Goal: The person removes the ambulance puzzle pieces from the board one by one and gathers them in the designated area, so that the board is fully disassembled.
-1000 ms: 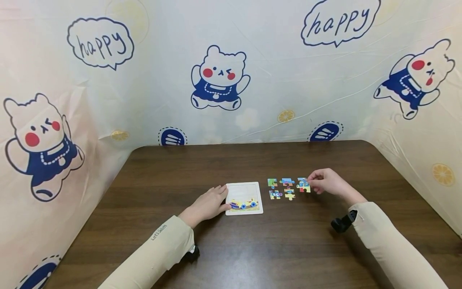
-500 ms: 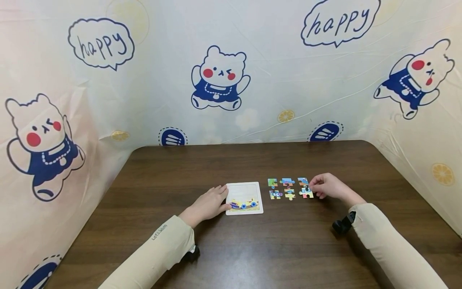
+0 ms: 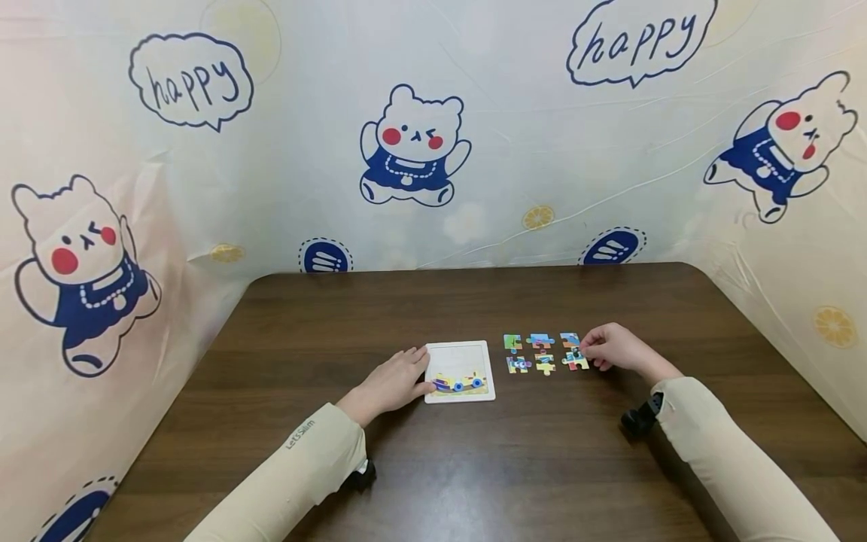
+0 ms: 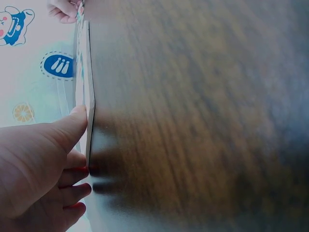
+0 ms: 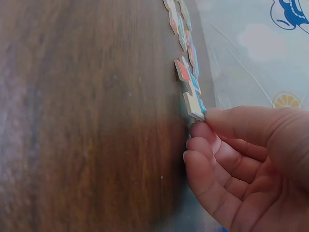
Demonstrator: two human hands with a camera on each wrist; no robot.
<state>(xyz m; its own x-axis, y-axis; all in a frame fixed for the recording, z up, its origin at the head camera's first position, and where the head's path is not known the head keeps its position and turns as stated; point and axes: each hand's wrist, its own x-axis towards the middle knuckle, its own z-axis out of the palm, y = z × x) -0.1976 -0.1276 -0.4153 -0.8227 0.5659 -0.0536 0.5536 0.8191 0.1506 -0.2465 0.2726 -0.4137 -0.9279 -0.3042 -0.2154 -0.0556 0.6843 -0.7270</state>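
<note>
In the head view, my left hand (image 3: pixel 389 385) rests at the left edge of a white square puzzle tray (image 3: pixel 489 376), the thumb on its near-left part and the other fingers stretched along that side. A yellow vehicle picture fills the tray's lower part; above it is pale bare board. Farther right, my right hand (image 3: pixel 615 349) holds a jigsaw piece (image 3: pixel 576 363) by its right edge between thumb and index finger. That piece lies low at the table, just below another jigsaw piece (image 3: pixel 569 341). The right wrist view shows the pinched piece (image 5: pixel 194 105) at the fingertips.
Several more loose jigsaw pieces (image 3: pixel 539 341) lie in two rows between the tray and my right hand. All sit on a dark wooden table (image 3: pixel 433 467). A printed cloth (image 3: pixel 501 143) with cartoon bears hangs behind and at both sides.
My right hand has moved the pinched jigsaw piece slightly down and right, from over the top-right piece to below it; it has barely moved since half a second ago. My left hand stays still.
</note>
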